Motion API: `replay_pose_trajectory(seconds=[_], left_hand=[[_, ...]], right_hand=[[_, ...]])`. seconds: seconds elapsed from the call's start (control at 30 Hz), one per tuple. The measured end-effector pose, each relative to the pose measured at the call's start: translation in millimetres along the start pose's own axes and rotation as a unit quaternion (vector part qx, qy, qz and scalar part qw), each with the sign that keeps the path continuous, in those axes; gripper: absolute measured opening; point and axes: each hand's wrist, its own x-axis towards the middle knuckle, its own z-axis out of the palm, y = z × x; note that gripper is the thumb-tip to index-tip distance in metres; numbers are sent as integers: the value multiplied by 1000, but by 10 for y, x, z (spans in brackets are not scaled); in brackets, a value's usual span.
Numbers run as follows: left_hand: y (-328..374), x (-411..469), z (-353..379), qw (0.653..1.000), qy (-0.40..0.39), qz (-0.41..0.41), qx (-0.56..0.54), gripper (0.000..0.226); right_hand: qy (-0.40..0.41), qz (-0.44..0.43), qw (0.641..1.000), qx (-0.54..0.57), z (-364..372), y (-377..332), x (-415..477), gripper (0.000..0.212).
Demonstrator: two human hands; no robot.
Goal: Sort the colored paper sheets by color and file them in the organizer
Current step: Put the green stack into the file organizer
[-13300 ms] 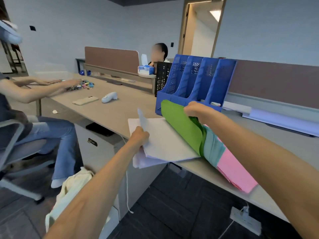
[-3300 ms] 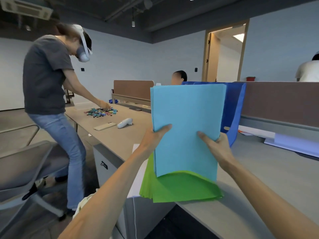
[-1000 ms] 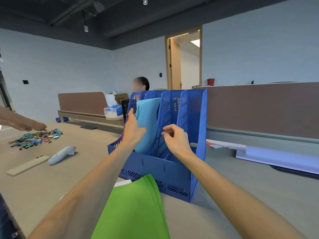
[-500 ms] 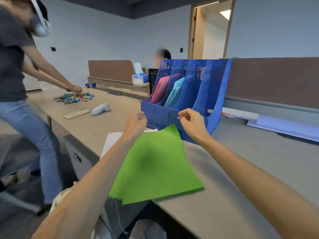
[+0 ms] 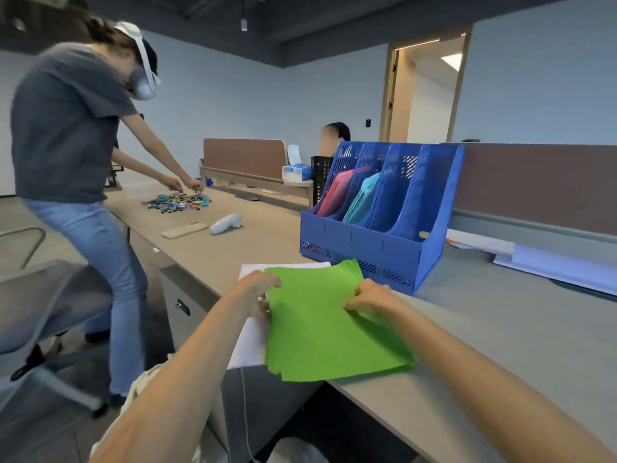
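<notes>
A stack of green sheets lies on the desk in front of me, over white sheets that stick out to its left. My left hand grips the stack's left edge and my right hand grips its right edge, fingers curled on the paper. Behind stands the blue organizer. Pink sheets fill its leftmost slot, light blue sheets the second. The two right slots show no paper.
A standing person with a headset leans over small coloured pieces on the desk's far left. A phone and a white controller lie nearby. Pale sheets rest at right. A chair stands left.
Both hands have come down from the organizer to the green stack and taken hold of its side edges. The person at left keeps leaning over the pieces.
</notes>
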Motion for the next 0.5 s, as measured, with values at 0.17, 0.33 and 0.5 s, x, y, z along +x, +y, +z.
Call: replay_pose_trajectory(seconds=[0.17,0.33,0.5], left_hand=[[19,50,62,998,-45,8,-39,21],[98,-38,212,994,-34,103,10,25],[336,-110,-38,972,-30,228,-54,42]], right_hand=[[6,-11,1000,-7,25,-22,64,30],[10,5,997,70,-43,103,206,50],[10,-47,881,471,-291,87,131,97]])
